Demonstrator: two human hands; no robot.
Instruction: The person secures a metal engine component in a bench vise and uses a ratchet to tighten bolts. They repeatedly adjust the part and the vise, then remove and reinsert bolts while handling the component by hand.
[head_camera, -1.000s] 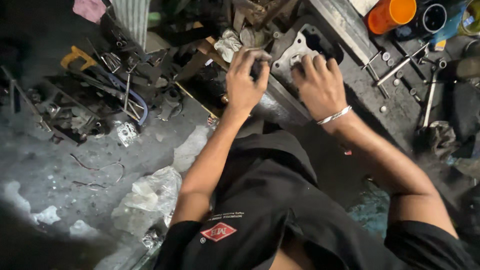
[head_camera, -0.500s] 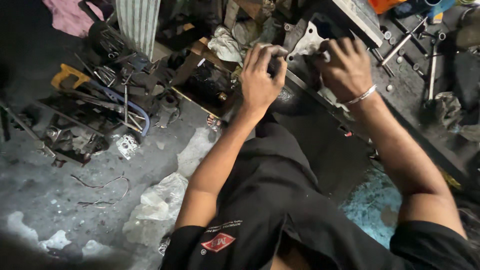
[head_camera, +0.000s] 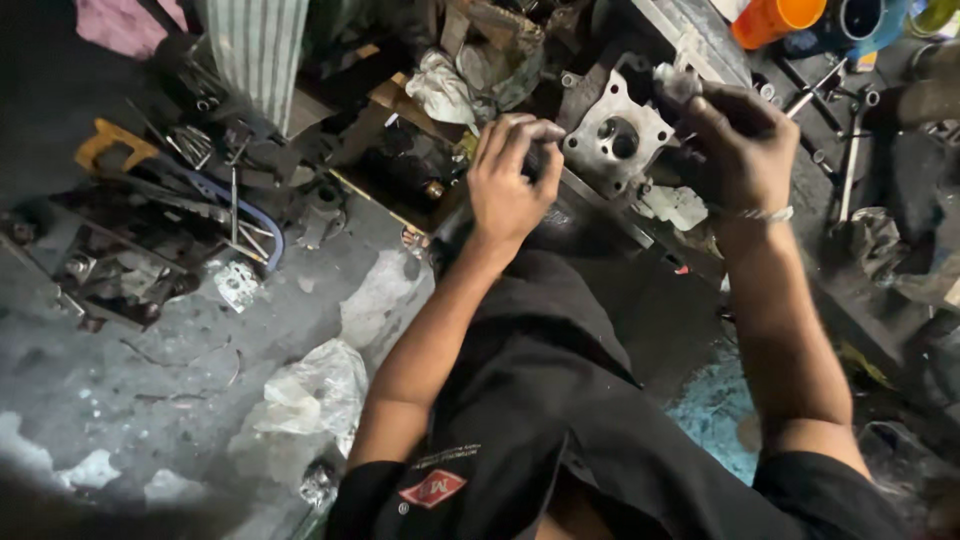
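A grey cast-metal engine part (head_camera: 618, 140), squarish with lugs at its corners and a round bore in the middle of its flat face, sits between the two hands near the top centre of the view. Its flat face tilts up toward the camera, and its longer side runs on a diagonal from lower left to upper right. It rests above a dark, greasy block just beyond the person's black-clothed knee (head_camera: 560, 330).

The left hand (head_camera: 508, 185) is at the part's left edge, fingers bent and pinched together at the tips against that edge; whether something small is held between them cannot be told. The right hand (head_camera: 738, 150), a thin metal bracelet (head_camera: 762, 213) on its wrist, is closed around the part's upper right corner, fingers curled over the top so that the corner is mostly hidden.

Just behind the part lies a crumpled pale rag (head_camera: 445, 88). To the right, on the dark floor, spanners and loose bolts (head_camera: 845, 110) lie near an orange plastic cup (head_camera: 775, 18). To the left, well apart from the hands, a heap of scrap metal and tools (head_camera: 190, 210) is spread out, with a crumpled clear plastic bag (head_camera: 305, 395) on the grey concrete floor (head_camera: 120, 400) nearer the camera.
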